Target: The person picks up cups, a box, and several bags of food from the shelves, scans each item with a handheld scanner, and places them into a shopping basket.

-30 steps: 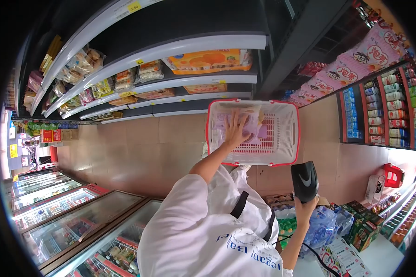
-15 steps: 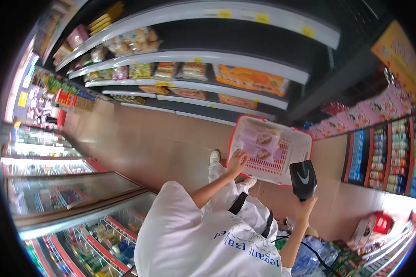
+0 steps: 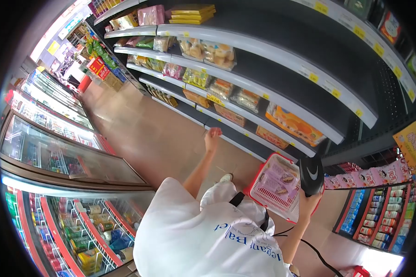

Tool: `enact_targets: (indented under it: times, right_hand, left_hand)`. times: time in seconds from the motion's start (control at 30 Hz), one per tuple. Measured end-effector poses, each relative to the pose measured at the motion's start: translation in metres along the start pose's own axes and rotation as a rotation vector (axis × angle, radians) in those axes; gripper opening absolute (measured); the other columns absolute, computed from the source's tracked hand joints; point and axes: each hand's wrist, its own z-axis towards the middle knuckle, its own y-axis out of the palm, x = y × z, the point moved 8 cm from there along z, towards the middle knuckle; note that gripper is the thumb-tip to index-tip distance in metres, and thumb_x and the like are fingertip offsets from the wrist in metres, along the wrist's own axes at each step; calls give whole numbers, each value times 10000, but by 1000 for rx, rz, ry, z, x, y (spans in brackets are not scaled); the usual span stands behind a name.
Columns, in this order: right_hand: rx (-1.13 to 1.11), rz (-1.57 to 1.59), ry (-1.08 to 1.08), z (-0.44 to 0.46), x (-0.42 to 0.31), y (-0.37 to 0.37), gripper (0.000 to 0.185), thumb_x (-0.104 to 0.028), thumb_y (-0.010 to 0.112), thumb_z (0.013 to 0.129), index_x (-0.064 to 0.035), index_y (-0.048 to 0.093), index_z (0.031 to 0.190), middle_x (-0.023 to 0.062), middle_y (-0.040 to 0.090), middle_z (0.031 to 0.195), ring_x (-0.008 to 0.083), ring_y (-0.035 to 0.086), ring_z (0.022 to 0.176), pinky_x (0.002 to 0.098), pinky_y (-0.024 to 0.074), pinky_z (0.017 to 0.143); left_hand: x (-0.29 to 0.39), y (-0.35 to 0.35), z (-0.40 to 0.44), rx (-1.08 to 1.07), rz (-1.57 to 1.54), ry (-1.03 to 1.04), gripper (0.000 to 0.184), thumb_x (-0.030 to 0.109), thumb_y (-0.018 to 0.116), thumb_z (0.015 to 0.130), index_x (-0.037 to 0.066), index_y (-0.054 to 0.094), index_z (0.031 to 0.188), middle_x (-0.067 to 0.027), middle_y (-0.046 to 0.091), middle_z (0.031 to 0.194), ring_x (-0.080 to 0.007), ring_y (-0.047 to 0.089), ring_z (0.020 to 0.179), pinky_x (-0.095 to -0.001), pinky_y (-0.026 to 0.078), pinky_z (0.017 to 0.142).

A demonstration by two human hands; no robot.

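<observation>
- One head view showed the right hand with fingers wrapped around the lower part of a black handheld device.
- The left hand was in front of the shelves, apart from the basket; its fingers looked bent, but I could not tell how tightly.
- Purple packets lay inside the basket, near the shelves.

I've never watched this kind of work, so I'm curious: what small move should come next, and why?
Perhaps bring the left hand closer to the shelf packets: it seems empty and is raised before the shelves, the right hand is busy gripping the black scanner, and the basket, holding purple packets, shows some bare bottom.
</observation>
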Motion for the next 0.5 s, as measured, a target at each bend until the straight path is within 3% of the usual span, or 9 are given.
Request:
enact_targets:
  times: [0.13,0.2,0.27,0.3,0.37,0.4,0.47,0.5]
  right_hand:
    - [58,-20,73,10,-21,26,262,-11,680,674,88,601,903,217,651,817,357,641,789,389,466,720]
    - [115,-30,107,7,-18,38,277,-18,687,668,92,601,907,209,651,809,352,642,788,396,467,726]
    - [172,-38,136,3,-2,51,291,-25,695,663,96,600,910,201,650,801,346,643,787,402,467,732]
    - [206,-42,215,-2,15,58,296,-29,693,663,98,600,914,192,653,798,314,650,792,391,473,729]
    - [248,-46,293,-5,35,70,301,-32,691,663,100,600,918,184,656,795,281,658,796,380,479,726]
    - [151,25,193,0,32,83,315,-23,690,701,79,555,966,138,609,804,193,600,693,313,442,599]
    - [70,95,88,5,14,102,337,-15,689,738,58,509,1014,92,562,814,106,543,591,246,405,472]
    - [88,111,141,3,5,106,378,-32,697,732,65,498,1038,110,558,850,140,560,652,278,433,534]
  left_hand:
    - [97,-3,97,-17,164,412,165,117,532,924,14,633,1004,-97,682,879,-223,655,842,-301,491,761]
    - [187,7,122,-50,124,504,203,117,538,918,21,607,1083,-120,654,1008,-257,615,985,-322,462,837]
    - [252,21,146,-116,155,630,333,115,537,916,13,504,1231,-174,542,1224,-294,516,1150,-361,408,937]
    - [257,28,167,-124,153,634,333,115,537,916,13,504,1231,-174,542,1224,-294,516,1150,-361,408,937]
    - [270,48,188,-83,303,795,525,146,558,901,0,342,1357,-217,390,1363,-365,411,1231,-406,352,1003]
    - [266,56,192,-89,298,797,525,146,558,901,0,342,1357,-217,390,1363,-365,411,1231,-406,352,1003]
    - [271,67,191,41,349,894,640,234,585,901,-27,263,1389,-247,362,1355,-401,385,1238,-432,365,987]
    - [269,70,193,86,416,907,696,287,604,883,-45,259,1388,-261,374,1340,-406,388,1212,-431,329,1013]
